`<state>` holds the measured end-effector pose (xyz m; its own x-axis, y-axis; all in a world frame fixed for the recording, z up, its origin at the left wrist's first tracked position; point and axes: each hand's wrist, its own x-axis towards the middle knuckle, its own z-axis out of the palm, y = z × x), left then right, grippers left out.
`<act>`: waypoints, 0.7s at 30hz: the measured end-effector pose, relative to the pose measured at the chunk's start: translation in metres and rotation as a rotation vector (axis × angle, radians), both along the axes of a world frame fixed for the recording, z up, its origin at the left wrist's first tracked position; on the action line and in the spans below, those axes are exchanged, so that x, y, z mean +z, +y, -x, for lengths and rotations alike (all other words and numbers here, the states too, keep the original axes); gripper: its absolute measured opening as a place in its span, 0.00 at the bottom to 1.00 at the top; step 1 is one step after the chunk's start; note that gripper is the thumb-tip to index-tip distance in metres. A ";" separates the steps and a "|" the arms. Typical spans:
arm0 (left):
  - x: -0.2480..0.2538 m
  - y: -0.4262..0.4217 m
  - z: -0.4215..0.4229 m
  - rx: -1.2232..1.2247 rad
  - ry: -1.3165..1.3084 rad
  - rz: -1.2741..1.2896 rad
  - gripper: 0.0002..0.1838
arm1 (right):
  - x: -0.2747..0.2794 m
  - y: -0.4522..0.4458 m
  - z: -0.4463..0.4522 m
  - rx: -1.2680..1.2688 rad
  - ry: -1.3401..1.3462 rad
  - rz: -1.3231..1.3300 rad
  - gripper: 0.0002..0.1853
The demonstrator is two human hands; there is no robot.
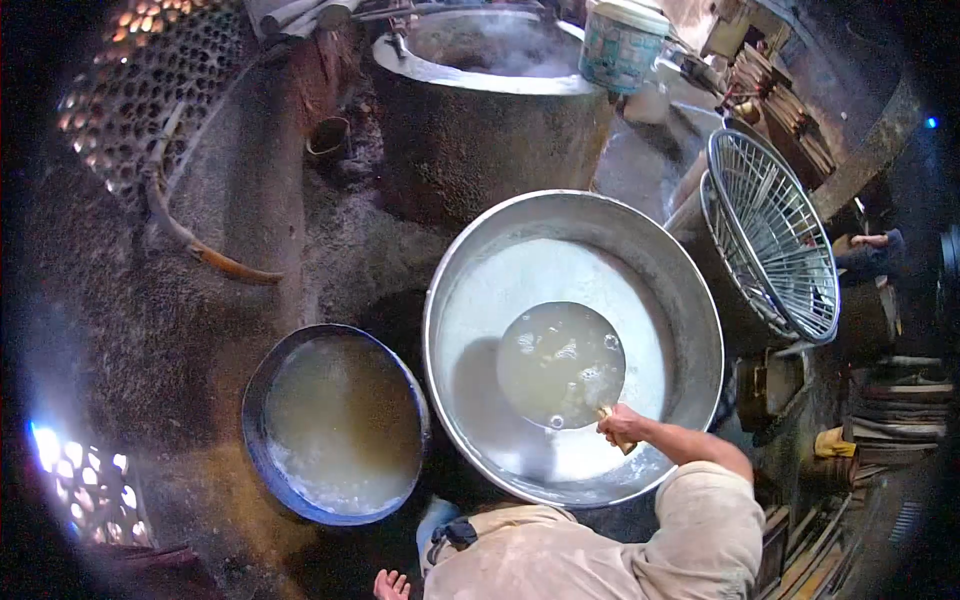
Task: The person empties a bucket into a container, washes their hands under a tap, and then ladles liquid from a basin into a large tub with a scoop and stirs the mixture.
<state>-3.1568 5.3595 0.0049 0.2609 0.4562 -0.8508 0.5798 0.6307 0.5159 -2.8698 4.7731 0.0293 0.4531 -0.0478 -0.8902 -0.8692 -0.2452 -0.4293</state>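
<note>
My right hand [622,426] is wrapped round a short, brass-coloured handle or stub [628,447] over a large, round metal pan [695,300]. What the stub belongs to is unclear. Close by, a round pool of cloudy liquid [560,360] with several bubbles lies in the middle of the pan; its edge meets the hand. My left hand [391,585] hangs low at the bottom edge, partly cut off, with its fingers apart and nothing in them. To the left of the pan stands a blue-rimmed tub [252,440] of cloudy, yellowish liquid with froth along its lower side.
Beyond the pan rises a big, dark cauldron [480,150] with a pale rim, steaming. A bucket [625,45] sits at its right side. Wire baskets [770,230] lean at the right. A curved pole [205,250] is on the left, and stacked wood [905,410] lies far right.
</note>
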 end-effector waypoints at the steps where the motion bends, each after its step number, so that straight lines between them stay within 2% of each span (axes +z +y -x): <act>1: 0.013 -0.003 -0.006 -0.012 0.029 -0.022 0.25 | -0.014 -0.008 0.012 -0.147 -0.042 -0.157 0.06; 2: 0.023 -0.005 -0.013 -0.024 0.055 -0.044 0.25 | -0.033 -0.006 0.021 -0.186 -0.019 -0.044 0.07; 5: 0.042 -0.006 -0.029 -0.048 0.121 -0.095 0.24 | -0.086 -0.009 0.050 -0.341 -0.055 -0.069 0.08; 9: 0.065 -0.010 -0.056 -0.102 0.150 -0.169 0.24 | -0.150 0.015 0.073 -0.490 0.050 -0.075 0.06; 11: 0.075 -0.009 -0.068 -0.173 0.139 -0.197 0.28 | -0.182 0.036 0.082 -0.698 0.076 -0.200 0.07; 12: 0.053 0.010 -0.059 -0.200 0.113 -0.214 0.20 | -0.183 0.050 0.082 -0.780 0.061 -0.310 0.07; 13: 0.054 0.011 -0.064 -0.222 0.114 -0.249 0.19 | -0.184 0.065 0.081 -0.859 0.043 -0.420 0.07; 15: 0.053 0.011 -0.075 -0.240 0.116 -0.282 0.18 | -0.193 0.096 0.074 -0.928 0.085 -0.523 0.03; 17: 0.057 0.012 -0.083 -0.268 0.114 -0.291 0.17 | -0.202 0.126 0.062 -0.940 0.093 -0.623 0.05; 18: 0.055 0.015 -0.081 -0.267 0.113 -0.289 0.17 | -0.184 0.141 0.051 -0.956 0.152 -0.649 0.05; 20: 0.050 0.021 -0.078 -0.256 0.136 -0.299 0.18 | -0.177 0.166 0.037 -1.064 0.271 -1.068 0.05; 21: 0.046 0.024 -0.072 -0.251 0.133 -0.292 0.18 | -0.170 0.176 0.030 -1.057 0.268 -1.062 0.05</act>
<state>-3.0847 5.3836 0.0505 0.2910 0.6202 -0.7285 0.7707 0.2991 0.5626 -2.8994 4.9489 -0.1405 0.4470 0.4590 -0.7678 -0.5208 0.8314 0.1938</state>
